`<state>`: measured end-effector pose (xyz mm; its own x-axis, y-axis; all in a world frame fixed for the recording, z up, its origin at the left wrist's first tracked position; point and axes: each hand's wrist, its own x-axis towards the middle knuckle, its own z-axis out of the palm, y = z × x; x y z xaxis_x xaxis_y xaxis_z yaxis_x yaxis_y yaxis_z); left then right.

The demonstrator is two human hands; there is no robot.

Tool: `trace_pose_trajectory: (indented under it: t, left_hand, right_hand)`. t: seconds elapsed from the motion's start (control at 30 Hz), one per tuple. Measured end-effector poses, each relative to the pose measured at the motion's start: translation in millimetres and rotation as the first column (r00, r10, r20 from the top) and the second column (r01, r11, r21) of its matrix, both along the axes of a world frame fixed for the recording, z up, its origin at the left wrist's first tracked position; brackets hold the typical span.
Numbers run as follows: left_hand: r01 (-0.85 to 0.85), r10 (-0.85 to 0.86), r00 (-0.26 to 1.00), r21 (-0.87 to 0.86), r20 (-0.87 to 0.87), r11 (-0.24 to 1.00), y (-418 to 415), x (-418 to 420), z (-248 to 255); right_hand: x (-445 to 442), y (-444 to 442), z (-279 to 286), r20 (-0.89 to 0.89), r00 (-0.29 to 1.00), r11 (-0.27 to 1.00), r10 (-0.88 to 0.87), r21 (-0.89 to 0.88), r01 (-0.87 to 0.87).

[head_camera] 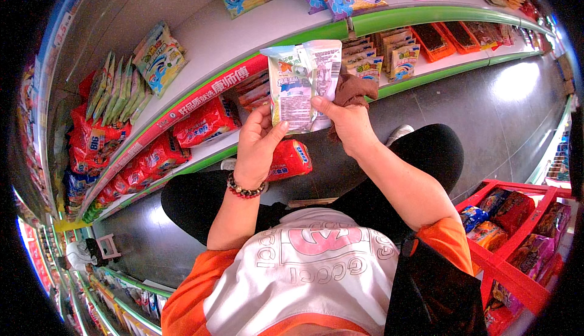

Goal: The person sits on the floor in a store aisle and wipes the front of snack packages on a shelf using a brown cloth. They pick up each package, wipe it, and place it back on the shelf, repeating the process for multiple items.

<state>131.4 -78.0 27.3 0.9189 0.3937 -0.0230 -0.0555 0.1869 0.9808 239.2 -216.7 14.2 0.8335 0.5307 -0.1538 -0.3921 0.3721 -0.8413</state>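
Note:
Both hands hold a pale plastic snack packet (pixel 299 89) upright, its printed back with a barcode facing me. My left hand (pixel 260 144) grips its lower left corner, thumb in front, with a beaded bracelet at the wrist. My right hand (pixel 344 121) pinches the lower right edge between thumb and fingers. A brown cloth (pixel 356 90) is bunched at my right hand, behind its fingers. Below the packet, a red noodle pack (pixel 292 159) lies low between my knees, partly hidden by my left hand.
Curved shelves with green edging (pixel 397 16) hold snack packets (pixel 159 58) and red noodle packs (pixel 207 124) ahead and to the left. A red-framed rack (pixel 506 254) of packaged goods stands at the right. At the lower left, another person (pixel 82 254) is beside a small stool (pixel 108 246).

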Motion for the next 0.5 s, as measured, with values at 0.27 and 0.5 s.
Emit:
trace_pose_trajectory:
  t: [0.27, 0.5]
  left_hand:
    - [0.006, -0.006, 1.000, -0.008, -0.014, 1.000, -2.7, 1.2, 3.4]
    - [0.000, 0.000, 1.000, -0.003, -0.014, 1.000, -3.2, 1.2, 3.1]
  right_hand:
    - [1.6, 1.0, -6.0, 0.002, 1.000, 0.997, -0.001, 0.083, 0.001]
    - [1.4, -1.2, -5.2, 0.021, 1.000, 0.999, 0.007, 0.042, -0.008]
